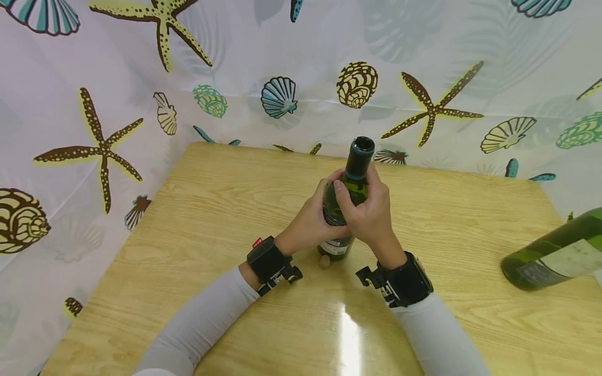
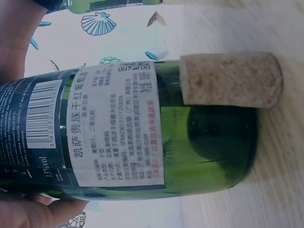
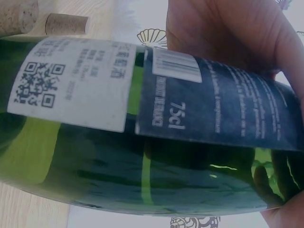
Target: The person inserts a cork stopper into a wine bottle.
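An upright green glass wine bottle (image 1: pixel 359 163) with a dark sleeve on its neck stands on the table. My left hand (image 1: pixel 310 216) grips its left side, and my right hand (image 1: pixel 369 216) holds it from the right with the thumb across the front. The bottle's mouth is uncovered. In the left wrist view, a cork (image 2: pixel 230 79) stands on end close to the bottle's base, in front of the white label (image 2: pixel 116 128). Two cork pieces show at the upper left of the right wrist view, a nearer one (image 3: pixel 16 16) and a smaller one (image 3: pixel 66 23).
A second green bottle (image 1: pixel 529 269) with a pale label stands at the table's right side, cut off by the frame edge. Behind the wooden table (image 1: pixel 235 193) hangs a white curtain (image 1: pixel 310 47) printed with shells and starfish.
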`<state>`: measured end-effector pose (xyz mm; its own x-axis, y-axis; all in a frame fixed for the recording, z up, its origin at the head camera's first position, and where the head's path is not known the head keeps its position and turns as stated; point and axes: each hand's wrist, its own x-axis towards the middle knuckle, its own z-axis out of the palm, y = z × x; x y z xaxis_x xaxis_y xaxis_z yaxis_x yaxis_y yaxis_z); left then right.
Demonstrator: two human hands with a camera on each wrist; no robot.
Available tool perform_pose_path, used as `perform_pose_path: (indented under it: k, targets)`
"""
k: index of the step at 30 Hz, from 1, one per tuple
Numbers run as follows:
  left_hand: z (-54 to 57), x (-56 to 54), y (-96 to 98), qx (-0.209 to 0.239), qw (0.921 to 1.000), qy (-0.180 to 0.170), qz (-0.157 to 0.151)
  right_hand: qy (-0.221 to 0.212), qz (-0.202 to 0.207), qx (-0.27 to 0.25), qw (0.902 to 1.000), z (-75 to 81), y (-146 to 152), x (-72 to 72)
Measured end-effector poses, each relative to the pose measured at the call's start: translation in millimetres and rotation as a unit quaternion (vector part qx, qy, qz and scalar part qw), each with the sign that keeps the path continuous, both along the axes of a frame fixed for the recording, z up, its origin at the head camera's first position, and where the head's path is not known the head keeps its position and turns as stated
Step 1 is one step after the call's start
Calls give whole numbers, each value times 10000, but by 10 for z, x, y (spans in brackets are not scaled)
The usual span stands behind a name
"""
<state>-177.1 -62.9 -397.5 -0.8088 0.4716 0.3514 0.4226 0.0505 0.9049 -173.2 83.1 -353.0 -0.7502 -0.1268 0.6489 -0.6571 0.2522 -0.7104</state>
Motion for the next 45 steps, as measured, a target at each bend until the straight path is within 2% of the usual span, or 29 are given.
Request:
perform_pose_path:
  k: [7, 10, 12, 15, 16, 18, 19, 21, 23, 26, 28, 30, 34, 45]
  targets:
    - [-6, 18, -8, 70, 9999, 57, -54, -108, 230, 83, 9996, 32, 24, 42]
    - [-6, 10, -8, 171, 9997, -8, -160, -117, 64, 333, 9994, 61, 45, 97]
    - [-1, 8, -5, 198, 9995, -69, -218, 222, -263, 372, 9987, 88, 61, 162]
    - [14, 19, 1, 137, 9996, -169, -196, 1206, -815, 243, 9891, 119, 89, 322]
    - [16, 18, -2, 107, 9997, -166, -160, 1603, -883, 315, 9826, 114, 95, 377]
    - [17, 12, -5, 55, 9999, -110, -58, 2298, -794, 807, 9666, 78, 115, 496]
    - [21, 11, -3, 30, 10000, -64, -21, 2538, -612, 1210, 9577, 37, 125, 554]
    - [25, 8, 2, 35, 10000, 6, 0, 2820, -59, 2227, 9332, -81, 148, 647]
    - [29, 8, 8, 59, 10000, 4, 7, 2741, 461, 3286, 9026, -230, 172, 704]
    - [31, 12, 16, 77, 9999, -80, -44, 2191, 898, 4552, 8583, -449, 196, 734]
    - [24, 13, 19, 58, 9999, -114, -20, 1765, 953, 5124, 8350, -559, 203, 733]
    - [13, 15, 20, 27, 9999, -143, -3, 1491, 947, 5455, 8193, -648, 204, 718]
    - [4, 18, 27, 38, 9999, -155, -9, 1231, 854, 5659, 8107, -760, 199, 660]
    - [-14, 4, 30, 170, 9997, -143, -42, 1291, 661, 5572, 8176, -855, 167, 596]
